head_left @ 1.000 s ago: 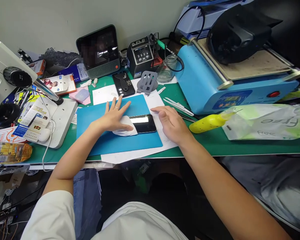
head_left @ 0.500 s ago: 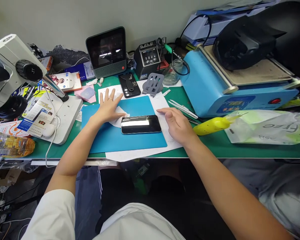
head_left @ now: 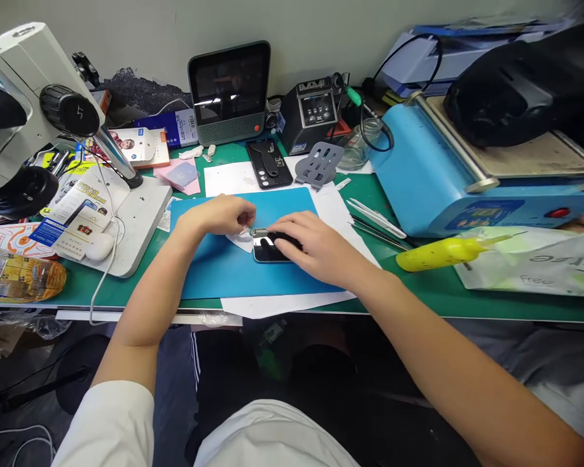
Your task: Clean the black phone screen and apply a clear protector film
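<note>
The black phone [head_left: 267, 251] looks glossy, brightly reflecting; left hand [head_left: 226, 214] narrowly pinches the white wipe [head_left: 242, 241], right hand's [head_left: 316, 243] fingers spread over its right end.

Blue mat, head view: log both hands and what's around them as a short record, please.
surface: blue mat
on mat: phone, screen up, partly covered
right hand: over the phone, fingers extended
left hand: at the white wipe, grip unclear
behind mat: gray slotted stand
right of mat: yellow bottle, lying down
</note>
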Demonstrator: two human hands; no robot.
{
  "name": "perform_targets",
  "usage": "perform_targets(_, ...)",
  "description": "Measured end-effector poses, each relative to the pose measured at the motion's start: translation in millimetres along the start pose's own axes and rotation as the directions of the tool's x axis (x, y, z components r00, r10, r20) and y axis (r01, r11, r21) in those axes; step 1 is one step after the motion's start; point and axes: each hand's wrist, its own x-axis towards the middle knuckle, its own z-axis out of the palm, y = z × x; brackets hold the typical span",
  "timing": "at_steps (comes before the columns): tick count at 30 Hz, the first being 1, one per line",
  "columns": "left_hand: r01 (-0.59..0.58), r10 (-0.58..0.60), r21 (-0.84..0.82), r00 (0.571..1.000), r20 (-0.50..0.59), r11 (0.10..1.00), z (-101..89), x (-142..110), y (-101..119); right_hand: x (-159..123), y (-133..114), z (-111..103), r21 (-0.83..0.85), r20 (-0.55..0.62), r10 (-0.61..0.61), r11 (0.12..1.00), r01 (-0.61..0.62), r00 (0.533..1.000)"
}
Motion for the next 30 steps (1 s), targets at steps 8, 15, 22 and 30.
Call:
perform_targets(8, 0.11, -0.104, -0.043, 0.988, 0.113, 0.993, -7.7, -9, 14, 28, 9, 24, -0.061, 0.066, 0.01, 0.998, -0.006, 0.998)
perform_targets(15, 0.08, -0.089, 0.114, 0.993, 0.075, 0.99, 13.0, -8, 23, 28, 11, 35, -0.031, -0.003, -0.005, 1.0, 0.005, 1.0)
perform_targets(22, -0.025, 0.062, 0.24, 0.987, -0.149, 0.97, 40.8, -18, 17, 29, 8, 42, -0.067, -0.114, 0.042, 0.997, -0.049, 0.993)
perform_targets(30, -0.049, 0.081, 0.18, 0.982, -0.171, 0.982, 41.2, -18, 10, 28, 3, 46, -0.035, -0.113, 0.047, 0.998, -0.051, 0.992)
